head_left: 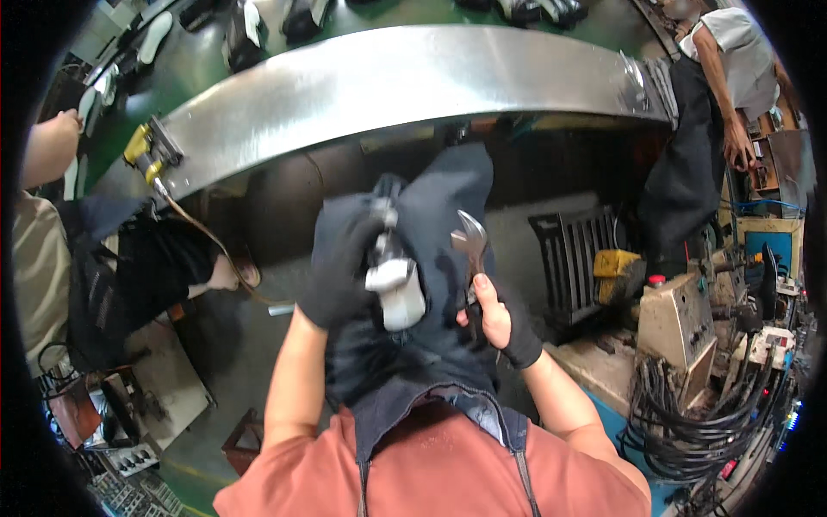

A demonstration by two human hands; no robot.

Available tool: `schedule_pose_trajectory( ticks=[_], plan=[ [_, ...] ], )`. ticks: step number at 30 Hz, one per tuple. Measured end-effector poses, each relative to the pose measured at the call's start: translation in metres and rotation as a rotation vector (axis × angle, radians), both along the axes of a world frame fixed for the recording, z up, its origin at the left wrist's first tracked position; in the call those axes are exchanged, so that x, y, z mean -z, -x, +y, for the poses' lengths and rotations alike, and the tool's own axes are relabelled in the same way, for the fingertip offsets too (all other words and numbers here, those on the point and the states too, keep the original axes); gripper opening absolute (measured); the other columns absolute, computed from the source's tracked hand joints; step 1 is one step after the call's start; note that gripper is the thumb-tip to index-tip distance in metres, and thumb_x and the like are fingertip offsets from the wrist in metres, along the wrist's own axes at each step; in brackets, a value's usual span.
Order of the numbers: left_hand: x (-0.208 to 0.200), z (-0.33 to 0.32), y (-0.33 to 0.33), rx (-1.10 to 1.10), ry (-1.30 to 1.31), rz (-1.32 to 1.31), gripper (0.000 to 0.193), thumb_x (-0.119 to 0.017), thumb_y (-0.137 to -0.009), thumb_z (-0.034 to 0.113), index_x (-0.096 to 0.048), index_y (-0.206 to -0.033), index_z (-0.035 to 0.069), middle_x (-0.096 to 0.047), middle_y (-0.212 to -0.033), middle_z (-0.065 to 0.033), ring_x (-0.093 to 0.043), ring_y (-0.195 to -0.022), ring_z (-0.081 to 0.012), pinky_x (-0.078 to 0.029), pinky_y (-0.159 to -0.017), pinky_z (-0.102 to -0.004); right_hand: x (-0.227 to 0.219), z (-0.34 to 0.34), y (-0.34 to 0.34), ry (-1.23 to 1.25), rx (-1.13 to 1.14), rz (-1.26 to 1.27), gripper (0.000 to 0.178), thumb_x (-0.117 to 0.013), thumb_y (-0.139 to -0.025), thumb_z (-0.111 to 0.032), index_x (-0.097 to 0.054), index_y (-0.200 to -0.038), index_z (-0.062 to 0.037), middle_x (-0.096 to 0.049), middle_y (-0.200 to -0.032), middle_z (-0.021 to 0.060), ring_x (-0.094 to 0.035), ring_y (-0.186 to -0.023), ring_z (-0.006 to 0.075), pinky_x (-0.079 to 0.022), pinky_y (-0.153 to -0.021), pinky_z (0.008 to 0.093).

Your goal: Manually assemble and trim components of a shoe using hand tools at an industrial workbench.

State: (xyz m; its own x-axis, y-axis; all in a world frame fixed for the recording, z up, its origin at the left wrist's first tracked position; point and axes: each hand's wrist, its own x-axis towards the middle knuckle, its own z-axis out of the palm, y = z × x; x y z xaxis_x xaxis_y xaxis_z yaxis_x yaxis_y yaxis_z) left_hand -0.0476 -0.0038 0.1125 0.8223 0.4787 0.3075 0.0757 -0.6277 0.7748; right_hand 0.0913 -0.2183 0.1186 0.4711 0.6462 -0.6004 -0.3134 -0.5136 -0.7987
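Above my lap, my left hand [349,258] in a black glove is closed round a dark shoe [399,297] with a pale grey and white end toward me. The glove hides part of the shoe's side. To its right, my right hand [498,320] grips the handle of a pair of metal pincers [470,241]. Their curved, shiny head points up and away from me, apart from the shoe. A black glove covers that wrist and palm, while thumb and fingertips are bare. The dark apron [448,189] over my legs lies beneath both hands.
A curved metal ledge [413,69] crosses ahead, before a green surface with several shoes [301,19]. A yellow air tool [145,151] with a hose rests at its left. Co-workers stand left and right. A black slatted rack [573,267] and machine box [676,319] with cables stand right.
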Motion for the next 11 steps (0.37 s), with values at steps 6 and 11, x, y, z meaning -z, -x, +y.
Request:
schedule_pose_trajectory(
  ticks=[6, 11],
  plan=[
    [0.081, 0.035, -0.030, 0.046, 0.731, -0.343, 0.055, -0.033, -0.100, 0.052, -0.063, -0.106, 0.006, -0.063, -0.106, -0.0038, -0.058, -0.100, -0.0157, -0.044, -0.093, -0.0319, 0.009, -0.010, 0.032, -0.129, -0.361, -0.218, 0.042, -0.040, -0.103, -0.035, -0.061, -0.094, 0.0004, -0.062, -0.085, 0.0031, -0.056, -0.081, 0.0109, -0.045, -0.075, 0.0256],
    [0.084, 0.033, -0.048, 0.141, 0.870, -0.311, 0.063, -0.026, -0.100, 0.057, -0.063, -0.105, 0.005, -0.062, -0.109, -0.0070, -0.056, -0.105, -0.0178, -0.040, -0.098, -0.0321, 0.038, 0.043, 0.023, -0.328, -0.306, 0.103, 0.044, -0.040, -0.103, -0.033, -0.049, -0.136, -0.0041, -0.056, -0.128, 0.0108, -0.046, -0.121, 0.0108, -0.033, -0.107, 0.0269]
  ],
)
